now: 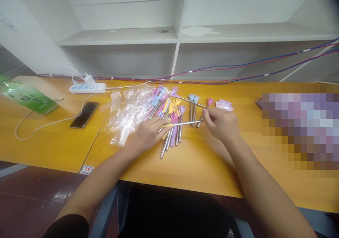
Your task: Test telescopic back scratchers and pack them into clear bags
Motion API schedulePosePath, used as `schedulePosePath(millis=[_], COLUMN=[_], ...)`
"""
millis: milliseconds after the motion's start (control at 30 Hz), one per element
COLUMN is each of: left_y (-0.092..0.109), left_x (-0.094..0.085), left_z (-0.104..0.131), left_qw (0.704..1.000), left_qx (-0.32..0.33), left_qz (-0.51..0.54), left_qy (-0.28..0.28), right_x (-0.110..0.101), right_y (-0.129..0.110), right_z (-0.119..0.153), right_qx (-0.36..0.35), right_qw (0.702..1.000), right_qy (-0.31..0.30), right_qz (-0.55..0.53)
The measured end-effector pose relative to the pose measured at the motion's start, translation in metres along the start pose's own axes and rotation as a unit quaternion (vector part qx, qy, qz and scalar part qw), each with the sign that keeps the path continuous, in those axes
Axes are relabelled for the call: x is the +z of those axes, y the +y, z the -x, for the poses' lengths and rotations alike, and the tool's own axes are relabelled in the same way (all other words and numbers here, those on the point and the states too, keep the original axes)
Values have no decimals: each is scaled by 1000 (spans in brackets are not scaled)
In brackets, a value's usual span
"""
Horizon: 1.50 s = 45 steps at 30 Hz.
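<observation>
A telescopic back scratcher (188,123) with a yellow grip spans between my two hands, nearly level above the table. My left hand (148,133) is closed around the yellow grip end. At the other end of the metal rod, my right hand (221,123) is closed, and its fingers hide that end. Under and behind the left hand lies a pile of back scratchers (173,116) with yellow, pink, purple and blue hand-shaped heads. Two blue-headed back scratchers (193,109) lie between my hands. A pink-headed back scratcher (210,102) lies just beyond the right hand.
Clear plastic bags (127,112) lie left of the pile. Small pink cards (224,105) sit behind my right hand. Farther left are a phone (84,115), a power strip (87,88) and a green bottle (29,96). Pixelation covers an object at right. Cables run along the shelf (119,36).
</observation>
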State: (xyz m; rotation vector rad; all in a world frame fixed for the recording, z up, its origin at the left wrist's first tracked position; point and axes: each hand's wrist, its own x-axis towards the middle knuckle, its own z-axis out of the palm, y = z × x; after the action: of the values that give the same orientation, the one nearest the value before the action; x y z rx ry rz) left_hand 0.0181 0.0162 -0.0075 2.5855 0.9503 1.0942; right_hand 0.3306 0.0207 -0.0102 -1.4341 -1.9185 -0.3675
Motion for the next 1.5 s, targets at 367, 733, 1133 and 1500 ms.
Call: schedulePosePath(millis=[367,733,1133,1500], left_y=[5,17,5,21], left_x=[-6,0,6,-6], left_z=[2,5,2,-20], left_qw=[971,981,981,930], left_qx=[-113,-90,58,91], left_qz=[186,162,-120,-244], left_qy=[96,64,-144,-260], right_x=[12,17,4,-15], right_y=[-32,-66,-73,-82], right_z=[15,29,18,15], right_qx=[78,61,-117,-252], right_qw=[972,959,943,947], right_qy=[-59,-119,-241,-173], right_qz=[-216,-248,-197,101])
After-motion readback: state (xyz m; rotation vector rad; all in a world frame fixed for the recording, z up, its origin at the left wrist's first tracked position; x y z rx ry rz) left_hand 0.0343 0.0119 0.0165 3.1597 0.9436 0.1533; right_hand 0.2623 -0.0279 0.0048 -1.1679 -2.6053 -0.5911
